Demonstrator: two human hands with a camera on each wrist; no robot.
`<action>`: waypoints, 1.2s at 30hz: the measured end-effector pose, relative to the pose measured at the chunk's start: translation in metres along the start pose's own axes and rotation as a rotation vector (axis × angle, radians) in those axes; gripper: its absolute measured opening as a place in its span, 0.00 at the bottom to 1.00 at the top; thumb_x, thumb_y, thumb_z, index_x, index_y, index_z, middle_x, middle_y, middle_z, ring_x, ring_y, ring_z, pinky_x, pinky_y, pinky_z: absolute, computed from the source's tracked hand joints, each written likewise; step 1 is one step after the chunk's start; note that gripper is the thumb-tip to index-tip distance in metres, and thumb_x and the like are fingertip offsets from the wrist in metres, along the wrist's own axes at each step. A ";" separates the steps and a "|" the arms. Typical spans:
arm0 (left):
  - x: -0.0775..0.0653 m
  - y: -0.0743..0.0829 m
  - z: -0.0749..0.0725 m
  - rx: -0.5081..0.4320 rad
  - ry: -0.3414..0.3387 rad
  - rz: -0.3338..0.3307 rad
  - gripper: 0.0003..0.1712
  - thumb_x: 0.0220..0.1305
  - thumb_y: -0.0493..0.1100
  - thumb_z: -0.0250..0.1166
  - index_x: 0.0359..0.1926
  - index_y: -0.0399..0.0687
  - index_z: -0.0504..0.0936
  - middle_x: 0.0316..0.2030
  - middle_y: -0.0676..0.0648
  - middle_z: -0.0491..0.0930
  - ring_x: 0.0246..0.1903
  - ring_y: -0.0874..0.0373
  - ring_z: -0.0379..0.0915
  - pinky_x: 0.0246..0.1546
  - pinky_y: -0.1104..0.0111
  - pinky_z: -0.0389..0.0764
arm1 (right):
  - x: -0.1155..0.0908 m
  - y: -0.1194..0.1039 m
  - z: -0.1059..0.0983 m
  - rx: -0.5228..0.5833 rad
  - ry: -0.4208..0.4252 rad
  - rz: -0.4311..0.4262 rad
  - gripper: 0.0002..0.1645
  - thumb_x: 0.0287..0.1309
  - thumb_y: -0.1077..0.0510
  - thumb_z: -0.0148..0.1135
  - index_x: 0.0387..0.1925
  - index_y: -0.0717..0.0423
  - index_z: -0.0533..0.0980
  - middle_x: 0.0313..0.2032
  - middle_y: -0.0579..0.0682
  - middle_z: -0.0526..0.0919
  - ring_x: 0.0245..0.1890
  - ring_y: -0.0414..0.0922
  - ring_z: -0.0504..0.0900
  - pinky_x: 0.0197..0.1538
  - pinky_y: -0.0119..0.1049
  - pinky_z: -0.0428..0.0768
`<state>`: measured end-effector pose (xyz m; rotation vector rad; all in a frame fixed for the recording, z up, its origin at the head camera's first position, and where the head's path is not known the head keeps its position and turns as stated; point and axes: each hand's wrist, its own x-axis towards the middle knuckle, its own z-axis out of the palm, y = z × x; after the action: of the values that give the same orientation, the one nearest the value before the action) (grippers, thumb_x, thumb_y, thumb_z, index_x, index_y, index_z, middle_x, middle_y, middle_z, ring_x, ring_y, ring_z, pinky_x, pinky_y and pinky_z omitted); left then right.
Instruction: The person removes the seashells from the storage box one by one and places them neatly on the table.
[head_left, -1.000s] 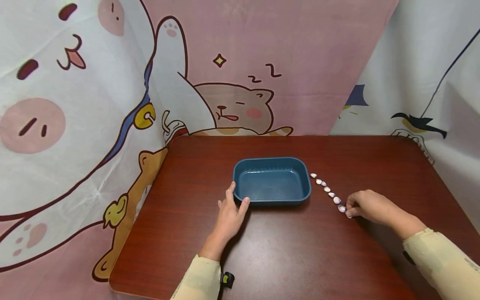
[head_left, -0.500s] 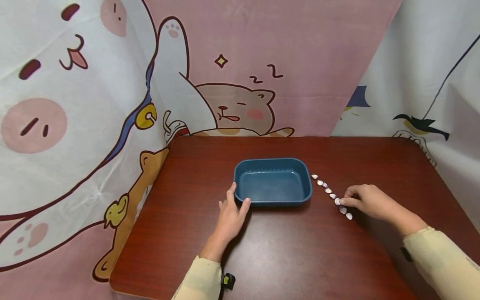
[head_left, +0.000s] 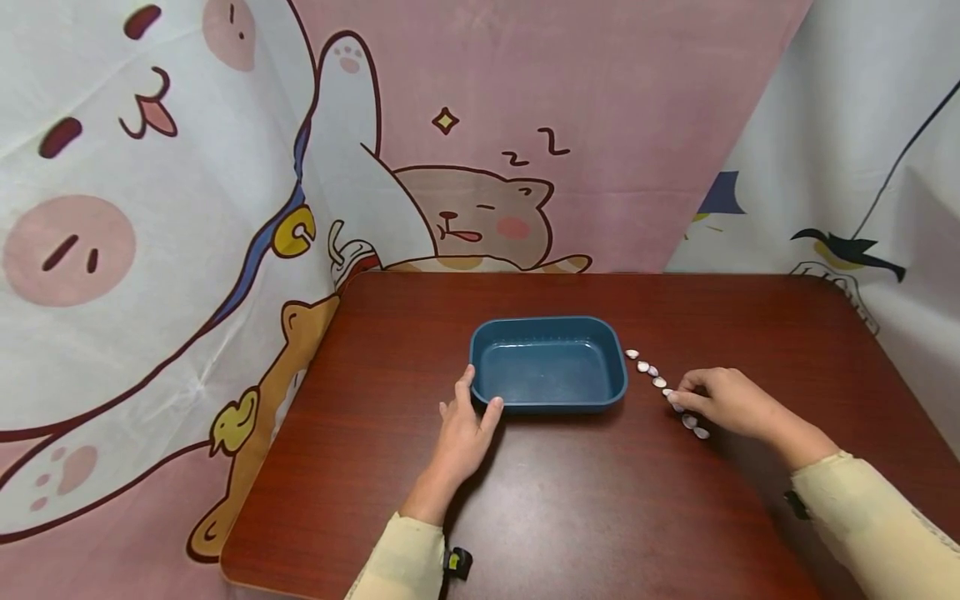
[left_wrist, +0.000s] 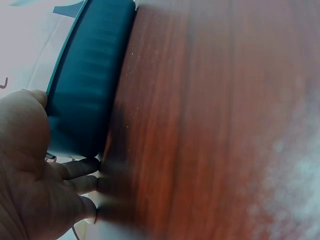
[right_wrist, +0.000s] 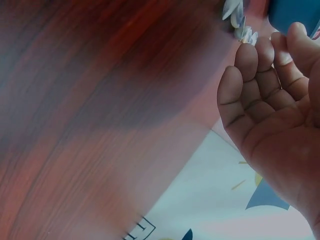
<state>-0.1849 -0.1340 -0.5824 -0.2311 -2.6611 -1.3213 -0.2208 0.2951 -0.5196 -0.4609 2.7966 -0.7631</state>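
Observation:
A blue-green rectangular tray [head_left: 555,408] stands on the table. My left hand [head_left: 461,433] rests against its near left corner, index finger along the side and thumb at the front; in the left wrist view that thumb [left_wrist: 39,96] touches the tray wall [left_wrist: 87,82]. Several small whitish seashells [head_left: 659,382] run in a slanting line from the tray's right side toward me. Partway down this line, my right hand [head_left: 735,404] pinches a seashell [head_left: 678,407], which its fingertips partly cover. The right wrist view shows other seashells [right_wrist: 246,34] beyond my curled fingers.
The reddish-brown wooden table [head_left: 585,508] reaches back to a pink and white cloth backdrop [head_left: 622,125] with cartoon animals. Sleeves cover both forearms, and a dark strap [head_left: 457,563] shows at the left wrist.
My right hand has left the nearest seashell and moved up the line, away from me, to one nearer the middle. The left hand and the tray keep their places.

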 end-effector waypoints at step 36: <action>0.003 -0.004 0.001 -0.016 0.016 0.011 0.47 0.79 0.69 0.55 0.85 0.52 0.51 0.83 0.42 0.60 0.71 0.26 0.69 0.69 0.18 0.47 | 0.120 -0.149 0.045 -0.052 -0.486 -0.196 0.12 0.78 0.50 0.61 0.45 0.51 0.86 0.36 0.44 0.84 0.37 0.40 0.80 0.44 0.39 0.81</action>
<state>-0.1882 -0.1356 -0.5852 -0.2361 -2.6327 -1.3363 -0.2834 0.1108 -0.4931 -0.8173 2.3432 -0.5257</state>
